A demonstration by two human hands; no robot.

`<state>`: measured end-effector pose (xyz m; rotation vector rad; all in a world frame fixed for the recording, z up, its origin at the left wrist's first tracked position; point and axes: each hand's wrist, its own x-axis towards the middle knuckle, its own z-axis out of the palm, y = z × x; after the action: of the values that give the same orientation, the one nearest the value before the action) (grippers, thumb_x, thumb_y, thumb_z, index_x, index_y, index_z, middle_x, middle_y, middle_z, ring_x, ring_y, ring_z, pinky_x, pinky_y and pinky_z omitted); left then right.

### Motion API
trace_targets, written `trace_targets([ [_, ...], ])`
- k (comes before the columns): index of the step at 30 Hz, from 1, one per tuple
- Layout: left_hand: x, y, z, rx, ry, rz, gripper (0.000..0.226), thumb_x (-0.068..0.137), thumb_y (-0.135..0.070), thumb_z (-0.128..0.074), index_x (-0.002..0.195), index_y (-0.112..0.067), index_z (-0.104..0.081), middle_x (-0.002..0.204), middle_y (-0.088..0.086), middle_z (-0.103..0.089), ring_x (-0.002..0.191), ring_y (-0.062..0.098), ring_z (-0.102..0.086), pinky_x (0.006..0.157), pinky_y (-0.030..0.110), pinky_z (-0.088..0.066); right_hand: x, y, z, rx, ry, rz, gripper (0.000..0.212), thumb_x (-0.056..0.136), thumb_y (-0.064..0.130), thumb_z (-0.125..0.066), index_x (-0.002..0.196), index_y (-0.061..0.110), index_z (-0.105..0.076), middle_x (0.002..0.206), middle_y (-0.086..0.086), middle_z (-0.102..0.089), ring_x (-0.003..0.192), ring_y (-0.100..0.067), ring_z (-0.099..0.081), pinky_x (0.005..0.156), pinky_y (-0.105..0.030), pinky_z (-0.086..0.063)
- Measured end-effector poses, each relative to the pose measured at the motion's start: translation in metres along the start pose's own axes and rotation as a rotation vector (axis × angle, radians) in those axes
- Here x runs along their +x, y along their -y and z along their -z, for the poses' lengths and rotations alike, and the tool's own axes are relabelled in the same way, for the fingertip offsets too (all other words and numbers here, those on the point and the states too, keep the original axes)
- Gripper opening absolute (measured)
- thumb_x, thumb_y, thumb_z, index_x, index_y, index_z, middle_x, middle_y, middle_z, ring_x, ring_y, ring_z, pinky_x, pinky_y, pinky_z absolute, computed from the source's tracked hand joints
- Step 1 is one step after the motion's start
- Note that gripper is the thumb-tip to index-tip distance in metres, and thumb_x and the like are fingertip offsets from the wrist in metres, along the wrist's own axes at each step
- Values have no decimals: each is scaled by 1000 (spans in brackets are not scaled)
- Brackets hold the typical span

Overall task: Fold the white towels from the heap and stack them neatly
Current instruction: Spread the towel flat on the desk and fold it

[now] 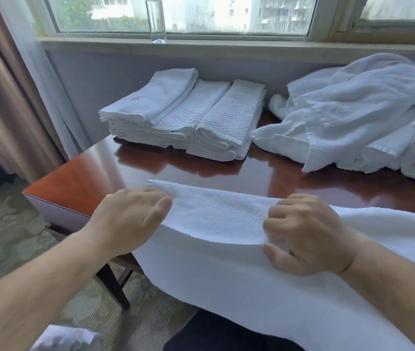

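Counter (80,183) by window: towel (216,216) hangs over near edge, top flap folded back. My left hand (130,219) and right hand (307,236) grip that flap, fingers (279,214) curled. Folded stack (183,117) behind, heap (353,115) right of it

The table (80,178) stands before you, and a towel (216,214) lies across its near edge and hangs down toward you. Your left hand (130,216) holds the towel's left end. Your right hand (305,236) grips it further right, apart from the left. At the table's far side, the stack (183,117) of folded towels sits on the left, with the heap (353,117) near it on the right. Behind them runs the sill (226,44), where a bottle (156,19) stands behind the stack. A curtain (11,97) hangs left of the table.
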<state>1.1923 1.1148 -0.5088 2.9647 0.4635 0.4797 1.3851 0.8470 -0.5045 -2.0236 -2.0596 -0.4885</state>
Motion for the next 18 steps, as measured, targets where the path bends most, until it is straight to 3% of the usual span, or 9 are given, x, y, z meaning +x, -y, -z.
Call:
trace_targets([
  [2, 21, -11, -1, 5, -43, 55, 39, 97, -51, -26, 89, -32, -58, 99, -16, -64, 97, 14, -59, 71, 32, -41, 4, -4, 3, 112, 47, -135, 50, 91, 49, -38, 58, 14, -54, 56, 3, -49, 54, -25, -49, 53, -40, -44],
  [4, 42, -29, -10, -106, 51, 36, 29, 101, -39, -38, 123, -36, -57, 129, -16, -55, 122, 9, -46, 92, 27, -33, 8, -14, 10, 251, 55, -402, 54, 91, 55, -34, 71, 18, -68, 71, 3, -64, 74, -21, -60, 69, -41, -50],
  [7, 58, -50, -33, -141, 327, 19, 53, 103, -49, -33, 154, -34, -29, 162, -6, -25, 148, 14, -18, 118, 28, -11, -1, -40, 20, 135, 145, -747, 29, 96, 43, -49, 113, 32, -70, 115, 5, -66, 116, -19, -54, 101, -42, -44],
  [9, 59, -50, -48, -44, 407, 28, 64, 100, -61, -23, 158, -35, -15, 168, -2, -8, 153, 18, -5, 124, 39, -2, -18, -54, 25, 77, 330, -884, 33, 97, 51, -46, 118, 35, -65, 122, 5, -57, 124, -21, -44, 107, -44, -38],
  [12, 60, -41, -57, 12, 377, 10, 80, 86, -76, -8, 157, -40, -8, 168, -7, 0, 154, 14, 1, 124, 42, 1, -43, -64, 24, 83, 381, -1016, 41, 90, 68, -34, 88, 36, -59, 101, 8, -50, 107, -19, -46, 97, -43, -40],
  [16, 72, -33, -60, 7, 374, 14, 91, 74, -81, -1, 157, -44, -7, 167, -12, 3, 153, 9, 6, 124, 41, 2, -59, -68, 14, 48, 231, -963, 54, 90, 64, -32, 63, 21, -50, 72, 4, -54, 70, -13, -50, 60, -37, -34],
  [18, 80, -30, -61, 2, 372, 6, 91, 74, -81, -3, 157, -44, -8, 167, -12, 2, 153, 7, 6, 124, 41, 2, -62, -72, 6, -7, 132, -927, 54, 93, 58, -34, 59, 18, -49, 61, 4, -55, 63, -11, -50, 54, -35, -31],
])
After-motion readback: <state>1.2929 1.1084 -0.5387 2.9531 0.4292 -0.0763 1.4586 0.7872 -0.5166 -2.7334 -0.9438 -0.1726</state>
